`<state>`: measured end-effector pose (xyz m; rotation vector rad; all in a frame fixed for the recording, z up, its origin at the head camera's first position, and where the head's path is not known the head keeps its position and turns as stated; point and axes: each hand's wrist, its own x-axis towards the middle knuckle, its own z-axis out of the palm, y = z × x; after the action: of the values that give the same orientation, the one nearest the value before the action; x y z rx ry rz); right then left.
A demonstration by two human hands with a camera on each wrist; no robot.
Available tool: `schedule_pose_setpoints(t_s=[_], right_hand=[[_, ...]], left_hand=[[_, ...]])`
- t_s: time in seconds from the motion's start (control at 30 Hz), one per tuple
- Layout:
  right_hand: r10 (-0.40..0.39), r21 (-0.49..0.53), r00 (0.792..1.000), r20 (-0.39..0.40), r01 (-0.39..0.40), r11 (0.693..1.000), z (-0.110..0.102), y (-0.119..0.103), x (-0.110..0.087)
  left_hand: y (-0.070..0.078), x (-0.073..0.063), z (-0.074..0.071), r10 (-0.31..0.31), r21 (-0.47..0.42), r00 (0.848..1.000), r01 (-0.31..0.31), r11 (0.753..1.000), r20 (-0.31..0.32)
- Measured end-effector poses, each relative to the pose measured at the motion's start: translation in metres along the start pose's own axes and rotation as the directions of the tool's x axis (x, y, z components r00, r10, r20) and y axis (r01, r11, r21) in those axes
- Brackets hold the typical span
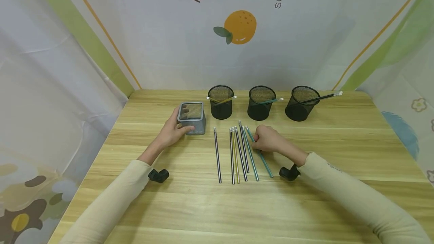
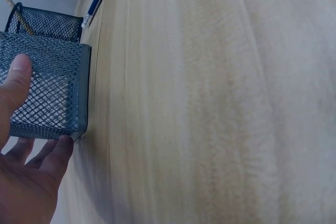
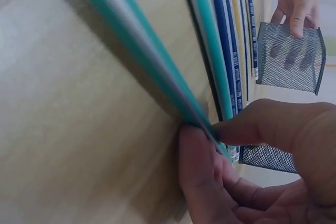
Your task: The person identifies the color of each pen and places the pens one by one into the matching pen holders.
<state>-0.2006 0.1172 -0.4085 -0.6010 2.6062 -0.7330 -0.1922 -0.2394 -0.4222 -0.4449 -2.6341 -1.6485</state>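
My left hand [image 1: 169, 134] grips a square grey mesh pencil holder [image 1: 197, 126], thumb on its near side and fingers around the left side. In the left wrist view that thumb lies on the mesh and the fingertips touch its lower edge. My right hand [image 1: 269, 139] pinches a green pencil [image 3: 142, 40] between thumb and fingers, near its eraser end. A second green pencil [image 1: 251, 155] lies just left of it. Further left are dark blue pencils [image 1: 217, 157] and a yellow pencil [image 1: 235, 157], roughly side by side on the table.
Three round black mesh cups stand along the back: a left cup [image 1: 221, 113] with yellow pencils, a middle cup [image 1: 259, 112] with a green pencil, and a right cup [image 1: 297, 113] with dark pencils. A printed curtain [image 1: 169, 48] hangs behind the wooden table [image 1: 190, 210].
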Motion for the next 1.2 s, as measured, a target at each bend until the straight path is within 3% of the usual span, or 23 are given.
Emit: schedule_pose_setpoints(t_s=[0.2, 0.4, 0.77, 0.93, 1.2], right_hand=[[0.028, 0.065, 0.999, 0.016, -0.029, 0.997, -0.004, 0.007, -0.002], [-0.022, 0.175, 1.0, 0.021, 0.018, 0.984, -0.011, 0.018, -0.01], [-0.107, 0.368, 0.993, 0.043, 0.084, 0.926, -0.029, 0.032, -0.03], [-0.172, 0.408, 0.985, 0.0, 0.157, 0.899, -0.044, 0.037, -0.041], [-0.179, 0.422, 0.979, -0.098, 0.204, 0.884, -0.067, 0.041, -0.057]], left_hand=[[-0.001, 0.001, 0.0, -0.014, -0.012, 1.0, 0.014, 1.0, -0.003], [-0.003, 0.0, -0.001, -0.021, -0.02, 1.0, 0.021, 1.0, -0.003], [-0.003, 0.001, -0.001, -0.012, -0.001, 1.0, 0.012, 1.0, -0.004], [-0.004, 0.001, -0.001, -0.005, 0.02, 1.0, 0.005, 1.0, -0.005], [-0.001, 0.001, -0.001, -0.021, 0.031, 1.0, 0.022, 0.999, -0.009]])
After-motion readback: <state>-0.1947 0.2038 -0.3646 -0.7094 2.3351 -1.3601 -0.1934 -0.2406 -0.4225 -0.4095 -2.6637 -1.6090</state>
